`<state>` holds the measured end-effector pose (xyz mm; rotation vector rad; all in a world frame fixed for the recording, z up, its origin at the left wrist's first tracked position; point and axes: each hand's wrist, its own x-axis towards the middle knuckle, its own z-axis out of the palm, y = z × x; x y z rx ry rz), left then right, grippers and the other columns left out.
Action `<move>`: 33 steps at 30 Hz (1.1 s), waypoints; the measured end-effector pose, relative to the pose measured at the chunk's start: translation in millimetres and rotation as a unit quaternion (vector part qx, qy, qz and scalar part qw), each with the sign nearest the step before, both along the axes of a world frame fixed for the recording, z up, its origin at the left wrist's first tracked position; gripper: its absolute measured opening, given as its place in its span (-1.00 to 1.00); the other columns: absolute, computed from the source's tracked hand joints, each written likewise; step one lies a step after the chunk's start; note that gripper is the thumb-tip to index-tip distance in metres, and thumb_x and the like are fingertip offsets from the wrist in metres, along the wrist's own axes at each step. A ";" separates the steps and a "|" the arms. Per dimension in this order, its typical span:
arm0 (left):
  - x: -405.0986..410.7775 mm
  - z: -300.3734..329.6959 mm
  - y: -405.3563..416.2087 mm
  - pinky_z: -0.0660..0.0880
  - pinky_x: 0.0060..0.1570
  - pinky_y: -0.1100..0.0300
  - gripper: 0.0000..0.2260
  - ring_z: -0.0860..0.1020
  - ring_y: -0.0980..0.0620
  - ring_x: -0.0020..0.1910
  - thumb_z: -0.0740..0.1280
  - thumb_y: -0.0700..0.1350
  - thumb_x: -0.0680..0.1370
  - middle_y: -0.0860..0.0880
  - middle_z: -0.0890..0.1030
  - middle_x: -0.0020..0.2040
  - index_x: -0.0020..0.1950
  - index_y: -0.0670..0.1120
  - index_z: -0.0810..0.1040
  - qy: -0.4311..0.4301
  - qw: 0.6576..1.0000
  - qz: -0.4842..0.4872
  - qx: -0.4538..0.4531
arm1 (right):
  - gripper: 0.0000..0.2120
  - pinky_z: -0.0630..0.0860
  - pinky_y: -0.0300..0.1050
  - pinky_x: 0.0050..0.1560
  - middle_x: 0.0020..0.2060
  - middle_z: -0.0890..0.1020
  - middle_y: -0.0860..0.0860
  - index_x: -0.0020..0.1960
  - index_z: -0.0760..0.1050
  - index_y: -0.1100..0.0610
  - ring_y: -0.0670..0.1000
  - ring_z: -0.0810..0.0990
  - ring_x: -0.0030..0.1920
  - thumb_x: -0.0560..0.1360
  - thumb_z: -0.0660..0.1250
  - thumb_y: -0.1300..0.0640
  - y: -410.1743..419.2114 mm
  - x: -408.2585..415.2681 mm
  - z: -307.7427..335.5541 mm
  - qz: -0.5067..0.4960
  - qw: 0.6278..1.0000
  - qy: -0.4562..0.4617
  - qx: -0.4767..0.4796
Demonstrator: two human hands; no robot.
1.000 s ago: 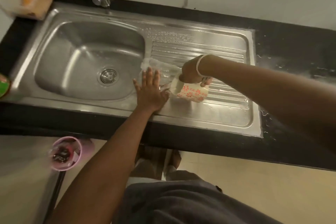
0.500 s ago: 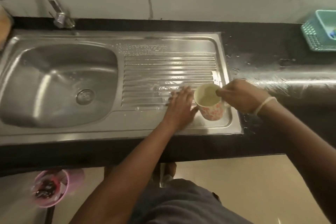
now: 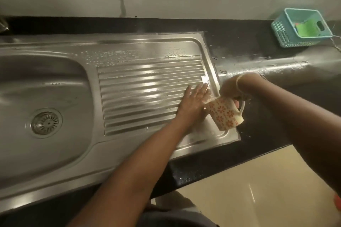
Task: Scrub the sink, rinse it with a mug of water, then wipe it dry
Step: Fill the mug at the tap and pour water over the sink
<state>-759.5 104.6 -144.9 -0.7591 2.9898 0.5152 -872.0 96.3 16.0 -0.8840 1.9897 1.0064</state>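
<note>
Rinse stage under way. Right hand (image 3: 231, 88) gripped floral mug (image 3: 224, 114) by handle, tipped at drainboard's (image 3: 147, 88) 3 o'clock edge. Left hand (image 3: 193, 100) flat, fingers straight, pressed on wet ribs. Scrub apparently done; drying wipe remained.

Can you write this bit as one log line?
rinse | right hand tips mug | left hand flat on drainboard

No words, numbers or brand marks can be read; the mug (image 3: 223, 114) the right hand (image 3: 229, 88) grips bears only orange flower prints
</note>
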 end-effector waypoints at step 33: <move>392.6 57.3 -45.0 -0.10 0.47 -0.27 -0.15 -0.07 -0.09 0.58 0.01 0.45 0.49 -0.11 -0.02 0.60 0.59 -0.08 0.00 -0.046 0.854 0.511 0.081 | -0.65 0.30 -0.28 -0.62 -0.62 0.35 0.00 -0.03 0.53 0.37 -0.04 0.31 -0.66 0.64 0.08 0.15 -42.5 160.1 109.3 -0.052 0.908 -0.280 -0.306</move>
